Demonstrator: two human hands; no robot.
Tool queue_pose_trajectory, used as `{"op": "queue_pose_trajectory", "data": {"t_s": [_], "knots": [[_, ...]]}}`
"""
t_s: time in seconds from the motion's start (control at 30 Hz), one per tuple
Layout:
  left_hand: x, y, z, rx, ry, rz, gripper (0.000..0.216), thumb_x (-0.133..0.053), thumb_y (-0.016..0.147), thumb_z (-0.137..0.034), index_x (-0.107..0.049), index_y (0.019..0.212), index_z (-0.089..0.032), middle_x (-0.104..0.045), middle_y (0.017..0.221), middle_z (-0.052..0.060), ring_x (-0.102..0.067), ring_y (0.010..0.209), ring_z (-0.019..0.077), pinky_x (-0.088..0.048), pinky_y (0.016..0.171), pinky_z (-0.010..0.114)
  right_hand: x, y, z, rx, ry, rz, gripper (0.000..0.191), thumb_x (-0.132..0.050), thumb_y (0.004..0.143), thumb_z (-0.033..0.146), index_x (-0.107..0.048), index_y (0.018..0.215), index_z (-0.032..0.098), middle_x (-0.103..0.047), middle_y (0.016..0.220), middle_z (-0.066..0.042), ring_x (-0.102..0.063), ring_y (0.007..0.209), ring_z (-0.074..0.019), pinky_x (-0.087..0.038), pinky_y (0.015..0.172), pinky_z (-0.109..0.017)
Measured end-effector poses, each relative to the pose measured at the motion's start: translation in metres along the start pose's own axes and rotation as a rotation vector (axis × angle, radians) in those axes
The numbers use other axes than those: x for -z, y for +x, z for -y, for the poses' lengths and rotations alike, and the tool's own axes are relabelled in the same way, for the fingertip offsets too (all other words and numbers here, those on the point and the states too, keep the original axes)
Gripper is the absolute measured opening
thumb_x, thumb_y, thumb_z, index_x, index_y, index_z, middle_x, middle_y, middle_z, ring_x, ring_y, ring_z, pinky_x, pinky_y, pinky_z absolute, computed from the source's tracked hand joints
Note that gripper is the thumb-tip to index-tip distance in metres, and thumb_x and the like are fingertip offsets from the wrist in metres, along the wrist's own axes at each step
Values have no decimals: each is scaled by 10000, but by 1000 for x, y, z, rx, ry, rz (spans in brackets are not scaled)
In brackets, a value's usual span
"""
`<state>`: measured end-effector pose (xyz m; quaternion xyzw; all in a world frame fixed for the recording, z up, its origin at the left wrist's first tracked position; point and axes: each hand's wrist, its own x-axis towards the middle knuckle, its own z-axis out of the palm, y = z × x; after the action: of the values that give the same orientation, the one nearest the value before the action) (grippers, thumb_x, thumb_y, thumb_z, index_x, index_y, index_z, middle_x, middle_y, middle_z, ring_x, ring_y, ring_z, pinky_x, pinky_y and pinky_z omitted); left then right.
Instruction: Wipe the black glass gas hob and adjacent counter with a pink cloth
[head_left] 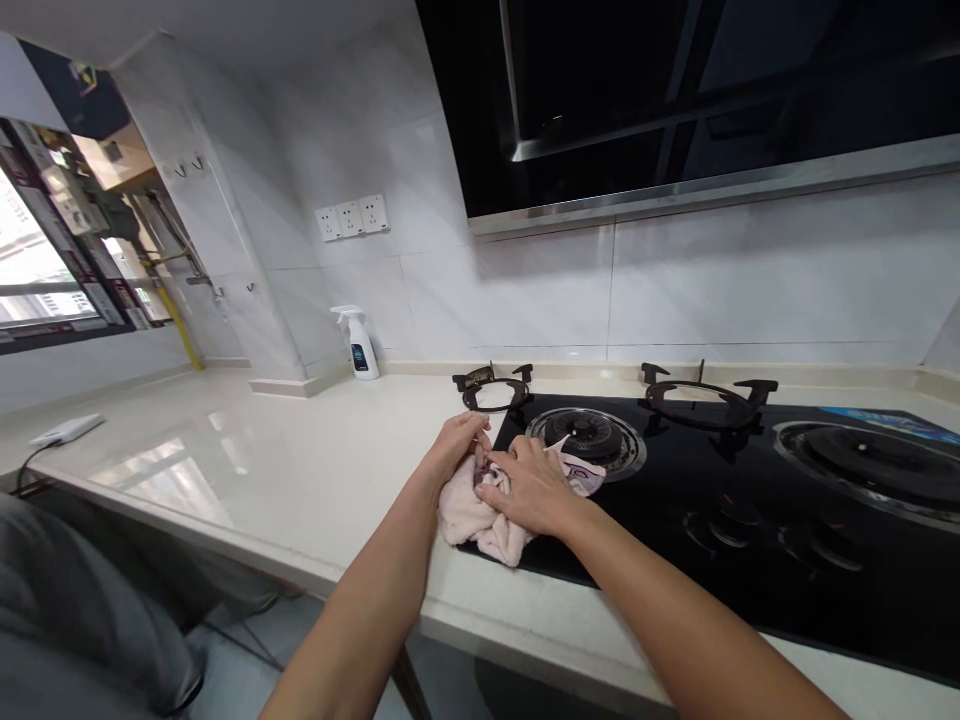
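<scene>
A crumpled pink cloth (469, 518) lies at the left front corner of the black glass gas hob (675, 520). My left hand (455, 447) curls its fingers on the cloth's left top edge. My right hand (529, 487) lies on top of the cloth with fingers bent, pressing it onto the hob. The left burner (586, 436) sits bare just behind my hands. Its pan support (491, 390) stands off the hob on the counter behind.
A second pan support (705, 402) rests on the hob between the burners; the right burner (862, 465) lies further right. A white spray bottle (358, 343) stands against the tiled wall. A white device with a cable (67, 429) lies far left on the cream counter (285, 470). A range hood (675, 100) hangs overhead.
</scene>
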<state>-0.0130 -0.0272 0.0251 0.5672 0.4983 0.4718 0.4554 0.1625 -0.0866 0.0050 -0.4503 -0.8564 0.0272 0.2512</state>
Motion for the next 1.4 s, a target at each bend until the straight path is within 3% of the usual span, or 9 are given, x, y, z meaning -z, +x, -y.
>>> {"op": "queue_pose_trajectory", "data": {"t_s": [0.17,0.3,0.4,0.57,0.73,0.93,1.1,1.23,1.4], "knots": [[11,13,11,8,23,-210,297,-621,859,-465,-531,817,-186,-620,674,-23,-537,397,60,-286,367,174,0,-6,12,86,9,44,288,-541,941,482,-671,1161,349,-563,1193,-80,-486,1084,-301,-402,903,-498],[12,14,13,40,57,-191,273,-616,872,-436,-562,811,-175,-634,710,-9,-556,416,69,-305,376,182,2,-13,25,156,-1,93,487,-618,825,695,-672,1096,294,-596,1154,-107,-507,1044,-333,-417,898,-538],[9,12,13,61,84,-141,259,-635,857,-424,-590,827,-171,-648,734,2,-566,434,80,-319,387,187,-2,-12,29,121,-56,59,497,-653,796,680,-672,1065,263,-600,1166,-122,-514,1050,-349,-421,896,-543],[7,9,14,64,102,-122,246,-635,844,-413,-604,839,-170,-642,748,1,-546,483,74,-376,447,191,-3,1,1,-47,-114,-20,295,-586,870,437,-690,1045,225,-597,1155,-145,-501,1084,-359,-400,907,-555],[6,8,15,70,114,-124,254,-649,815,-426,-615,824,-175,-641,760,6,-526,540,85,-367,466,194,3,7,-30,-199,-158,-70,414,-505,908,350,-621,1279,208,-543,1250,-193,-466,1116,-396,-380,884,-607],[5,10,15,87,112,-166,291,-636,827,-467,-595,822,-178,-646,803,13,-535,545,78,-359,468,184,8,1,-21,-31,-127,56,259,-577,872,369,-713,1078,293,-569,1202,-131,-468,1107,-367,-375,897,-589],[8,11,13,79,75,-180,273,-622,861,-452,-579,859,-182,-631,826,17,-579,552,84,-381,456,190,14,-14,23,236,-12,182,277,-706,789,483,-687,1033,353,-591,1107,-36,-498,1045,-279,-397,916,-488],[8,8,12,75,62,-163,260,-603,883,-441,-584,864,-182,-621,828,14,-586,547,85,-387,442,191,14,-23,49,477,102,267,265,-730,782,516,-662,925,304,-577,1025,-11,-496,989,-237,-407,847,-406],[6,5,12,66,68,-144,270,-621,875,-449,-594,868,-180,-642,828,18,-582,546,79,-386,446,181,10,-11,24,319,70,183,213,-737,769,419,-683,952,324,-597,1057,10,-506,973,-208,-392,823,-354]]}}
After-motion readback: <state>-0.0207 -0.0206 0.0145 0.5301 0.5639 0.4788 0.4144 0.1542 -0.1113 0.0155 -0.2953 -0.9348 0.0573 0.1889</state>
